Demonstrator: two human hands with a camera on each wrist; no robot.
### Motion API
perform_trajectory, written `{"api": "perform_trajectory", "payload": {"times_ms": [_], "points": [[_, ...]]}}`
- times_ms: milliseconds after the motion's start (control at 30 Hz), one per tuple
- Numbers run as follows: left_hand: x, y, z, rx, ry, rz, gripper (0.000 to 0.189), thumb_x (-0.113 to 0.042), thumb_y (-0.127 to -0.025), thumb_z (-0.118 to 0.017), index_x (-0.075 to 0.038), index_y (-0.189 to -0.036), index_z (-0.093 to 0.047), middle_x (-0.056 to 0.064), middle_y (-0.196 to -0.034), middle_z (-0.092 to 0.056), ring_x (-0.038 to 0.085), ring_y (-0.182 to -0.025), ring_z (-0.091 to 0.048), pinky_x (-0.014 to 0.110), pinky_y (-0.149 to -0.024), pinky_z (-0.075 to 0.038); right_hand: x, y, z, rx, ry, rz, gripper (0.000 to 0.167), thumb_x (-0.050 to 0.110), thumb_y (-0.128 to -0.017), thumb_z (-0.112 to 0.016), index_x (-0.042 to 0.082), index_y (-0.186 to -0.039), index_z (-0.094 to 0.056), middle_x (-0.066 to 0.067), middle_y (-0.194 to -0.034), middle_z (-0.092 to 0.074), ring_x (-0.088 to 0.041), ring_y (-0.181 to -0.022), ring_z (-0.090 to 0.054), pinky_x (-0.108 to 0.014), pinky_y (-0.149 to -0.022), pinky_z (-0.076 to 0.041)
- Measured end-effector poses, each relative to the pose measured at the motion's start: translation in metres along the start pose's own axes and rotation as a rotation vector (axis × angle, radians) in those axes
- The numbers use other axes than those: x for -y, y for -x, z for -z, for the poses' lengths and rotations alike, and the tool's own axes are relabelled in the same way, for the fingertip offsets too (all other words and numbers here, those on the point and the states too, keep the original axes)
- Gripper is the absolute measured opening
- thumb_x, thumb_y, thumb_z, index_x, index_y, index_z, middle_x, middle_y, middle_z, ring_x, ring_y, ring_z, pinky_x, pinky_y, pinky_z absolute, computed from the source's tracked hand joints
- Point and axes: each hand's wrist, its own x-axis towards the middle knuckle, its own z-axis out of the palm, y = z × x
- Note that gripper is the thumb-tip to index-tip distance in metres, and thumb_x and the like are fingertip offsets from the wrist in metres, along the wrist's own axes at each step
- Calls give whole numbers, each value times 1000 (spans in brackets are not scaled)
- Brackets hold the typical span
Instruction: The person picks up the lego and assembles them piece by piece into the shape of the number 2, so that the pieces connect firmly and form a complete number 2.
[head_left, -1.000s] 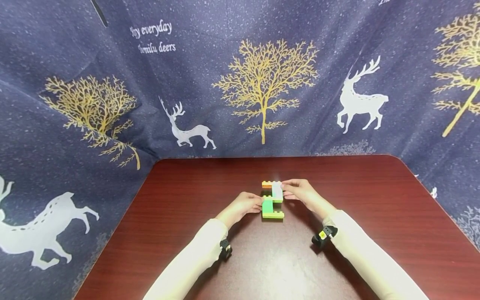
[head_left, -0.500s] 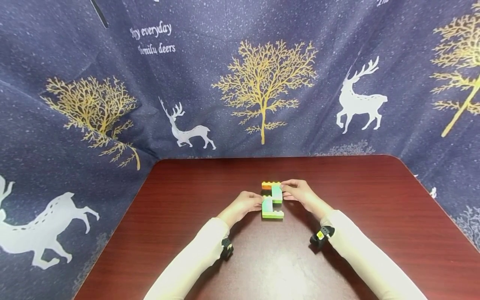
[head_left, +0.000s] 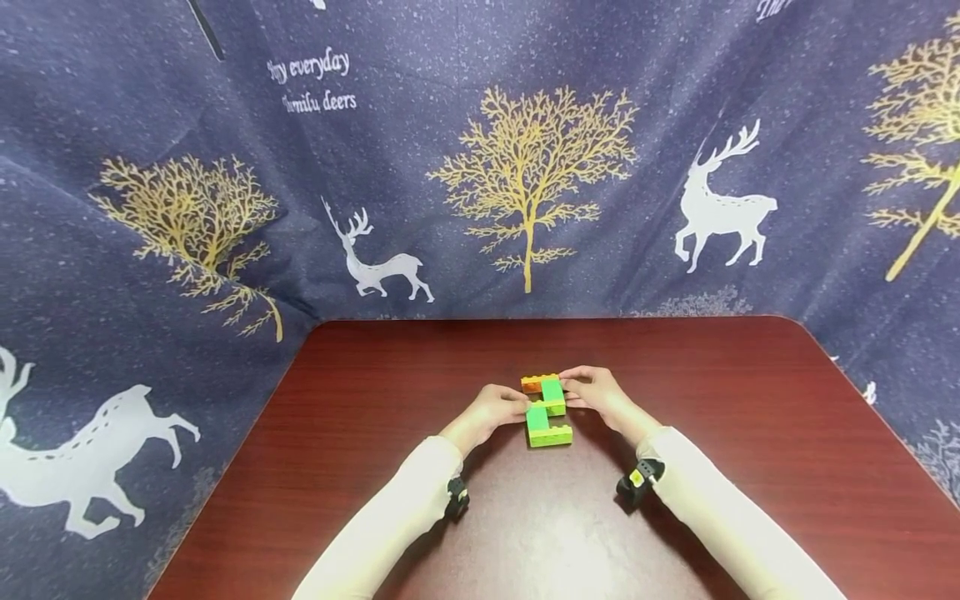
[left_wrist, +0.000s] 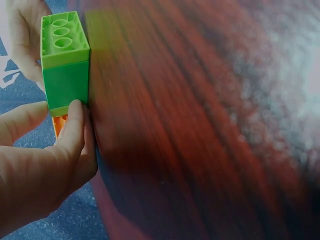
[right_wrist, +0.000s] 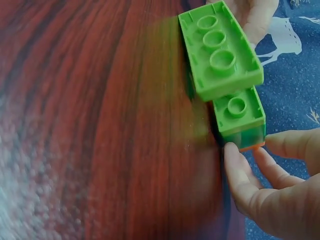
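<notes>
A zigzag stack of toy building bricks lies on its side over the table between my hands. In the head view its near end is a lime brick (head_left: 551, 438), then a green brick (head_left: 537, 419), a middle lime brick (head_left: 556, 409), another green brick (head_left: 552, 391) and an orange brick (head_left: 537, 384) at the far end. My left hand (head_left: 491, 410) pinches the stack from the left, thumb and fingers around the nearer green brick (left_wrist: 66, 82) in the left wrist view. From the right, my right hand (head_left: 600, 394) holds the far part, fingertips at the green and orange bricks.
The dark red wooden table (head_left: 360, 467) reaches back to a blue cloth (head_left: 465, 208) printed with deer and trees. Black wrist cameras sit on both wrists, the right one (head_left: 636, 482) close over the tabletop.
The brick stack has turned slightly: its near end swung right and its far end left, showing more of the orange brick. Both hands keep their hold, and the head view shifted a little.
</notes>
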Motion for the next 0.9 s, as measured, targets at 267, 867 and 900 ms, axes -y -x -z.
{"api": "perform_trajectory", "payload": {"times_ms": [267, 867, 900], "points": [[0, -2, -1, 1, -46, -17, 24, 4, -90, -62, 15, -110, -63, 24, -109, -65, 34, -101, -65, 38, -86, -53, -1, 2, 0, 1, 17, -7, 37, 3, -93, -58, -11, -128, -53, -19, -107, -64, -16, -81, -66, -37, -79, -56], [-4, -2, 1, -37, -70, -18, 23, 2, -90, -63, 14, -110, -64, 23, -108, -65, 33, -99, -66, 37, -85, -54, -3, 4, 0, 4, 27, 47, 39, 1, -93, -58, -13, -129, -50, -27, -116, -59, -15, -79, -66, -37, -79, -56], [-4, -2, 0, -42, -69, -15, 23, 3, -90, -63, 14, -110, -64, 23, -108, -65, 33, -99, -66, 36, -85, -54, -3, 4, -1, -1, 26, 46, 39, 0, -93, -58, -13, -129, -50, -28, -118, -58, -15, -80, -66, -37, -79, -56]]}}
